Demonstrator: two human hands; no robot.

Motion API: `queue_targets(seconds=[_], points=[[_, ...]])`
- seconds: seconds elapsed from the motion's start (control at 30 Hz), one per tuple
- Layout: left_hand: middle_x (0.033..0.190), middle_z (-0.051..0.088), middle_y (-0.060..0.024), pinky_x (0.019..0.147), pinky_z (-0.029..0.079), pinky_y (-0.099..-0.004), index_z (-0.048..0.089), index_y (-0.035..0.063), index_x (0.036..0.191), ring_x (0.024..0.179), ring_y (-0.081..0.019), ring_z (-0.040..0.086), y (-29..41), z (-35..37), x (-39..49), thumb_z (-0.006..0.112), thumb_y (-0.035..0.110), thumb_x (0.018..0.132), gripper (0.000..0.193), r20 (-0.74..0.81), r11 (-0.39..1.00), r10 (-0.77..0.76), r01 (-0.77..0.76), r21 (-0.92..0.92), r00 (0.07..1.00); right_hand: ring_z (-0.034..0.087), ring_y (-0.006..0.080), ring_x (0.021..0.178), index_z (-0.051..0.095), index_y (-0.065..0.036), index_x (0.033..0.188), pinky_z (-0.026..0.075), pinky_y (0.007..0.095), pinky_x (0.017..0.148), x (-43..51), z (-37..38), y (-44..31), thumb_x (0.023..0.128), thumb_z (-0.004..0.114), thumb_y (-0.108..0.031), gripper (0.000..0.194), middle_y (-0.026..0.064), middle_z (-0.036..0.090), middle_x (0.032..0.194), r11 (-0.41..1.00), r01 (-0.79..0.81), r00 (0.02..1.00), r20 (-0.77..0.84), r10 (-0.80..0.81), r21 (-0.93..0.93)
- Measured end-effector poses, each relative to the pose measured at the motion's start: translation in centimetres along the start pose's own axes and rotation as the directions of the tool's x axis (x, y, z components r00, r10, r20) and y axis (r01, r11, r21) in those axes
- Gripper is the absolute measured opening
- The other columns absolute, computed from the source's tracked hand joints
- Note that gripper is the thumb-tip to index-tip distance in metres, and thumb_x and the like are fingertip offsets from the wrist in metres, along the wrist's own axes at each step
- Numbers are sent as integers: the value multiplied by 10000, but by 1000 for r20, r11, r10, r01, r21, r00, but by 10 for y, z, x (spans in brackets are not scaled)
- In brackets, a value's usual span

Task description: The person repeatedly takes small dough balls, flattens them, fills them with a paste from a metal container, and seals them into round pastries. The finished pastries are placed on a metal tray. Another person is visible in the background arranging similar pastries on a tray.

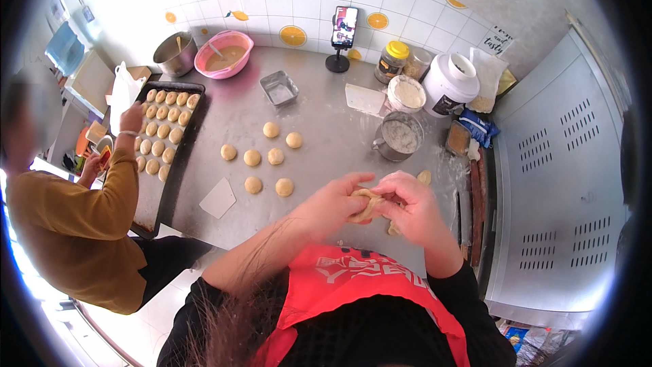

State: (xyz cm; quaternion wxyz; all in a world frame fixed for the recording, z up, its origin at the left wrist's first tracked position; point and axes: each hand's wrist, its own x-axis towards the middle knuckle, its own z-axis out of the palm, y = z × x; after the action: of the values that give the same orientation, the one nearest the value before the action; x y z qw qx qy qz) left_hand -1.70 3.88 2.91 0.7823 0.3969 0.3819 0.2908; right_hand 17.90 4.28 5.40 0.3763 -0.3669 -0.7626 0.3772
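Just above the table's near edge, my left hand (338,204) and my right hand (410,206) hold one piece of dough (365,205) between them. The dough looks folded and uneven, and fingers cover part of it. Beneath my right hand another bit of dough (393,228) shows, partly hidden. A small flat dough piece (424,177) lies just beyond my right hand. Several round dough balls (252,158) rest apart from one another on the metal table (326,112), left of my hands and farther off.
A co-worker (76,204) stands at the left, one hand over a black baking tray (168,188) of dough rounds. A white scraper (218,199) lies near that tray. Ahead are a metal pitcher of flour (400,135), a square tin (278,88), a pink basin (224,54) and a phone (345,27).
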Motion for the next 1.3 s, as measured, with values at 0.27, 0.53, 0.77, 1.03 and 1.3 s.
queue_targets(seconds=[0.27, 0.53, 0.77, 1.03, 1.3], points=[[1378, 506, -100, 1015, 462, -332, 416, 46, 1413, 1199, -189, 562, 0, 31, -11, 465, 136, 1023, 404, -180, 859, 193, -255, -444, 965, 587, 117, 740, 634, -9, 939, 476, 251, 620, -8, 12, 11, 806, 703, 71, 170, 51, 618, 899, 999, 23, 983, -181, -16, 34], [1233, 602, -75, 985, 477, -321, 488, 26, 1357, 1115, -153, 596, 4, 29, -16, 479, 100, 1000, 364, -106, 954, 118, -142, -265, 987, 600, 184, 728, 662, -22, 941, 474, 285, 615, 0, -2, -6, 742, 731, 74, 231, 83, 614, 872, 957, 216, 972, -50, -229, -193], [1297, 578, -84, 1015, 443, -353, 403, 45, 1436, 1142, -176, 577, 11, 19, -13, 465, 177, 1012, 448, -35, 962, 170, -173, -211, 985, 606, 166, 707, 657, 0, 859, 482, 277, 603, 9, -4, -21, 747, 740, 70, 156, 86, 612, 864, 969, 146, 985, -66, -162, -198], [1399, 484, -92, 1082, 375, -403, 345, 45, 1474, 1256, -211, 492, -15, 39, -12, 286, 413, 1073, 548, -179, 832, 357, -399, -386, 917, 599, 123, 700, 663, -6, 838, 475, 256, 589, 2, 13, -24, 767, 753, 47, 127, 57, 608, 863, 998, -68, 977, -203, 69, 13], [1305, 550, -91, 1069, 392, -397, 389, 15, 1447, 1205, -198, 533, -10, 32, -12, 207, 496, 1065, 641, -63, 920, 210, -219, -326, 976, 621, 249, 713, 663, -23, 863, 497, 317, 606, 3, -1, -19, 712, 745, 59, 191, 91, 622, 869, 921, 246, 967, 9, -255, -303]])
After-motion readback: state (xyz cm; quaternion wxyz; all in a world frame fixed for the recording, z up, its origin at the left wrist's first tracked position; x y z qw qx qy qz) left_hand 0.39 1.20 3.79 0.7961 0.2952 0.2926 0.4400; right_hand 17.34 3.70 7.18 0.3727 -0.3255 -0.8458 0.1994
